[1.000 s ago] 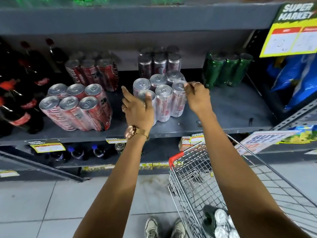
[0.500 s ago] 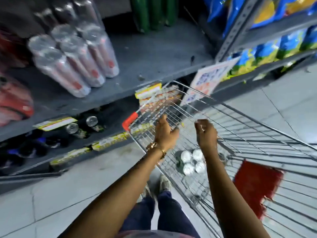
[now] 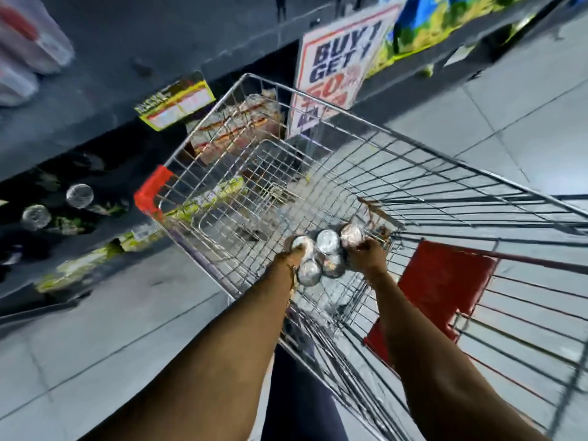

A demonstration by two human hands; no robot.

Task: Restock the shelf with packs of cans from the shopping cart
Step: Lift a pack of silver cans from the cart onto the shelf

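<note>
Deep in the shopping cart (image 3: 413,173), the pack of cans (image 3: 321,256) sits between both hands, left hand (image 3: 294,254) and right hand (image 3: 366,257) grasping its opposite sides. It likely lifts heavy and rigid, its wrap slippery, so a hold low on both sides seems safest.

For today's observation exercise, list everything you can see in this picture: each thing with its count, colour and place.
pack of cans: one, silver tops, in the cart, between both hands
shopping cart: one, silver wire, centre
child seat flap: one, red, cart's near end
promo sign: one, white, red and blue lettering, beyond the cart
shelf: grey, upper left
price tag: one, yellow, shelf edge
left hand: on the pack's left side
right hand: on the pack's right side
</note>
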